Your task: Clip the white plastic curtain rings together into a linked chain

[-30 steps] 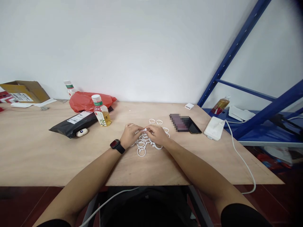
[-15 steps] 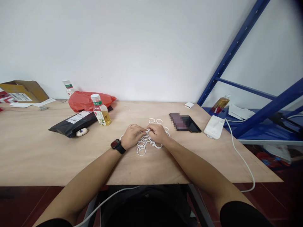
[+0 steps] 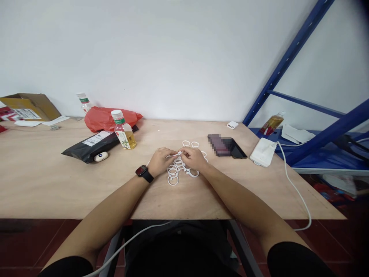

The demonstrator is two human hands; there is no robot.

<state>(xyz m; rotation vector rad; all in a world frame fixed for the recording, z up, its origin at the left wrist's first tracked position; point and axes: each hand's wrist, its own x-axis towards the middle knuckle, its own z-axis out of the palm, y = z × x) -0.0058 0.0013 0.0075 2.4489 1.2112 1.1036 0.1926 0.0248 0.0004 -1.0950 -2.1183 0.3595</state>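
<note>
Across the frame's lower half we have the wooden desk (image 3: 86,196), the broadest surface under everything we handle. A blue metal rack (image 3: 288,54) slants through the upper right. Next in size come the cardboard box (image 3: 43,105) at the far left, the red plastic bag (image 3: 99,118) left of centre, and the black mailer (image 3: 86,148) just below it, with a drink bottle (image 3: 124,132) standing upright beside them. All of these lie well apart from our work.

Our two hands meet near the centre of the frame. The left hand (image 3: 161,161) has its thumb and fingers pinched on a small white piece, and the right hand (image 3: 195,158) pinches the same piece from the other side, the fingertips nearly touching. Below and between them, the loose white rings (image 3: 173,170) lie in an overlapping heap on the desk; two more sit at its upper edge, and others show beside the right hand.

Smallest is the held piece (image 3: 179,153), apparently one of these rings, mostly covered by our fingers. We judge that we are partway through working on this one, perhaps at its little end knob. Most of the rings seem left to handle; whether any are finished, or joined to one another, we cannot tell
</note>
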